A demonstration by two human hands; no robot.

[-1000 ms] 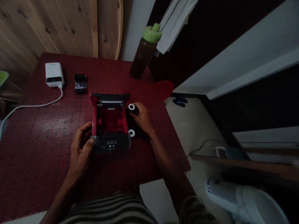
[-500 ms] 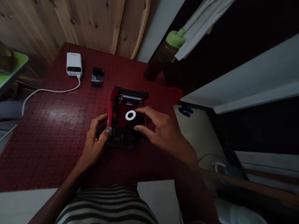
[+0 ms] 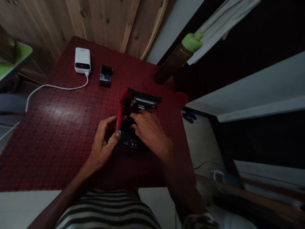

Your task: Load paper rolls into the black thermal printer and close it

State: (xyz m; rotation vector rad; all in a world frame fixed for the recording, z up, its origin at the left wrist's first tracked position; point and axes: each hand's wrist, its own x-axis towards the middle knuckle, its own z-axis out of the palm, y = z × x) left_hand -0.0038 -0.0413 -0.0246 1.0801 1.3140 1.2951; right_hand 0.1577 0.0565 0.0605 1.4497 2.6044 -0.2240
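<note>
Red-and-black device (image 3: 130,143), in the head view, sits lid (image 3: 145,97) up on the red table (image 3: 71,149), just off centre toward eight o'clock. At its eight o'clock the left hand (image 3: 103,144) is loosely spread, thumb on the front corner; the right hand (image 3: 151,128) reaches in from four o'clock. Should that thumb slip, the case might skid; a crooked push could jam the dark piece (image 3: 128,121) by the fingertips. Gloom and knuckles hide its shape; whether it is gripped I cannot tell.
</note>
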